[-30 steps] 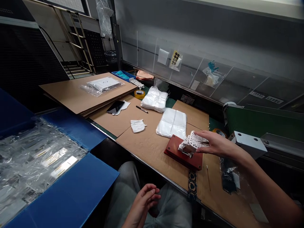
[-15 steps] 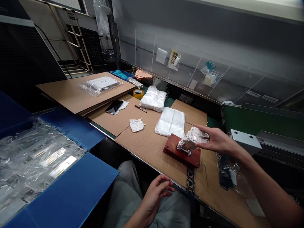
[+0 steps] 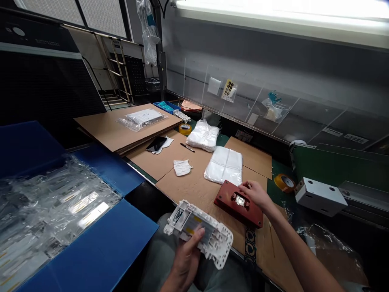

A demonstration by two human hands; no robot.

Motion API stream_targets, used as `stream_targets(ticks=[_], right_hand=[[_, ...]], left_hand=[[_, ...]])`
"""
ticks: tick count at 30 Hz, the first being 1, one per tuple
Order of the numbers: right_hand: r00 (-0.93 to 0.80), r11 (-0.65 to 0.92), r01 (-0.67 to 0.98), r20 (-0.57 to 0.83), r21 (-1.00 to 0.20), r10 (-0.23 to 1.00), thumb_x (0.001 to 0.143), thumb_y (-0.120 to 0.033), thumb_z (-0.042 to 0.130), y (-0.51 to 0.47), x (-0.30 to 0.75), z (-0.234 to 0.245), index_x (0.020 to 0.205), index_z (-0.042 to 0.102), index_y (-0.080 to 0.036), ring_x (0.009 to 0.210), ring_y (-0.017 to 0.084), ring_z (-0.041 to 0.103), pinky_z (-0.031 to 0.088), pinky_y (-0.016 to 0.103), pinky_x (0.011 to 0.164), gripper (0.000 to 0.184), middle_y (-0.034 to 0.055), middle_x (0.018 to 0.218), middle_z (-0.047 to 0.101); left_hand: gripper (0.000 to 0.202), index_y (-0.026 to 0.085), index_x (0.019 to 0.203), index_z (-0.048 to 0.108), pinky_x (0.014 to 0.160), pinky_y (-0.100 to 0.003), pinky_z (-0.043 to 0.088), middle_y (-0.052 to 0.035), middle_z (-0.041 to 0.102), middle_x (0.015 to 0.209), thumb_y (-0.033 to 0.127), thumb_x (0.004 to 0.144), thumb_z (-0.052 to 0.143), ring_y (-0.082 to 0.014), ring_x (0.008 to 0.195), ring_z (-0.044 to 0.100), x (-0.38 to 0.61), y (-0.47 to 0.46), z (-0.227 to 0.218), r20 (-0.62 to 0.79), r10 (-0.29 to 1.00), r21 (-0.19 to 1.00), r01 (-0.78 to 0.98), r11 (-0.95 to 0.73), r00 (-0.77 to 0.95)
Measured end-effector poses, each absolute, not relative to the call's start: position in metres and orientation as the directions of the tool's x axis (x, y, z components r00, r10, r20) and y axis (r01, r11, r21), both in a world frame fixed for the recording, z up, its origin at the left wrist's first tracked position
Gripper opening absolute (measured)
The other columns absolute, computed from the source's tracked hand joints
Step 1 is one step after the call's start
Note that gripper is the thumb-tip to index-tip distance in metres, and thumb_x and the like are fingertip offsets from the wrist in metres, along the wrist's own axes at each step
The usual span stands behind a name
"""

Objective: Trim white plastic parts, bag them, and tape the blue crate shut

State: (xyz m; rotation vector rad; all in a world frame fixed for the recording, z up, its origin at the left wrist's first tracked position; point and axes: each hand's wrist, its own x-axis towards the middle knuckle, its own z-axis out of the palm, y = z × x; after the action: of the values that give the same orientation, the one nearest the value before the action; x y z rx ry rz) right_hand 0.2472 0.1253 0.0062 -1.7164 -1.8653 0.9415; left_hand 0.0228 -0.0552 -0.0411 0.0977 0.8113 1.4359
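Note:
My left hand (image 3: 187, 253) grips a white plastic housing (image 3: 217, 239) over my lap, thumb on top. The housing has a grey panel with yellow patches and a rounded, perforated end. On the bench lies a dark red fixture block (image 3: 226, 196) with a recess holding a shiny metallic piece (image 3: 240, 200). My right hand (image 3: 255, 194) is at the block's far edge, beside the recess, its fingers closed together. Whatever is between those fingertips, if anything, is too small to tell. A black patterned strip (image 3: 250, 243) sits at the bench edge just below the block.
Stacks of white plastic bags (image 3: 225, 165), a white cloth piece (image 3: 182, 167), a pen (image 3: 187, 147) and a phone (image 3: 156, 143) lie on cardboard. At left stands a blue box (image 3: 133, 227) of bagged parts. A cotton swab (image 3: 272, 239) and yellow tape (image 3: 285, 182) are at right.
The white housing has come off the red block and passed from my right hand to my left. My right hand has moved down to the block. The view has tilted up.

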Motion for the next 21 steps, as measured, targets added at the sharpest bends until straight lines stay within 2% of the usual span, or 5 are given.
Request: stream_targets(ticks=[3,6,9,15,21], right_hand=[[-0.168,0.030,0.805,-0.179,-0.593,0.969,0.095,-0.039,0.065,0.184,0.214,-0.007,0.099,0.068,-0.016,0.095,0.021,0.066,0.056,0.040,0.086,0.024,0.0057,0.105,0.070],[-0.211,0.053,0.867,-0.269,-0.495,0.940,0.097,-0.036,0.064,0.224,0.176,-0.020,0.113,0.066,-0.017,0.101,0.022,0.066,0.056,0.042,0.088,0.026,0.0076,0.117,0.067],[-0.238,0.066,0.893,-0.342,-0.446,0.909,0.096,-0.036,0.065,0.243,0.150,-0.031,0.118,0.064,-0.017,0.101,0.023,0.066,0.058,0.042,0.087,0.029,0.0077,0.119,0.066],[-0.219,0.026,0.888,-0.374,-0.459,0.901,0.096,-0.036,0.065,0.252,0.150,-0.048,0.118,0.065,-0.016,0.098,0.023,0.067,0.059,0.040,0.082,0.029,0.0070,0.118,0.067],[-0.105,-0.065,0.819,-0.260,-0.570,0.960,0.096,-0.035,0.065,0.247,0.169,-0.045,0.120,0.064,-0.015,0.096,0.021,0.067,0.059,0.038,0.080,0.031,0.0081,0.118,0.066]], left_hand=[[0.059,0.018,0.118,0.073,0.110,-0.045,0.047,-0.0113,0.075,0.117,0.029,0.063,0.091,-0.0366,0.126,0.061,0.010,-0.076,-0.040,-0.472,0.880,0.553,-0.796,0.246,-0.056],[0.057,0.018,0.112,0.076,0.110,-0.047,0.046,-0.0128,0.076,0.115,0.030,0.058,0.091,-0.0402,0.130,0.058,0.006,-0.090,-0.039,-0.506,0.859,0.584,-0.764,0.273,-0.080],[0.059,0.020,0.109,0.077,0.112,-0.050,0.043,-0.0140,0.077,0.111,0.032,0.054,0.093,-0.0427,0.132,0.055,0.002,-0.097,-0.042,-0.523,0.849,0.594,-0.745,0.304,-0.070],[0.056,0.018,0.107,0.078,0.108,-0.052,0.045,-0.0156,0.078,0.104,0.032,0.054,0.091,-0.0440,0.124,0.061,-0.006,-0.099,-0.038,-0.487,0.871,0.606,-0.745,0.279,-0.069],[0.053,0.016,0.103,0.079,0.104,-0.054,0.047,-0.0161,0.077,0.106,0.029,0.052,0.091,-0.0448,0.117,0.064,0.003,-0.094,-0.025,-0.447,0.894,0.574,-0.759,0.306,0.022]])
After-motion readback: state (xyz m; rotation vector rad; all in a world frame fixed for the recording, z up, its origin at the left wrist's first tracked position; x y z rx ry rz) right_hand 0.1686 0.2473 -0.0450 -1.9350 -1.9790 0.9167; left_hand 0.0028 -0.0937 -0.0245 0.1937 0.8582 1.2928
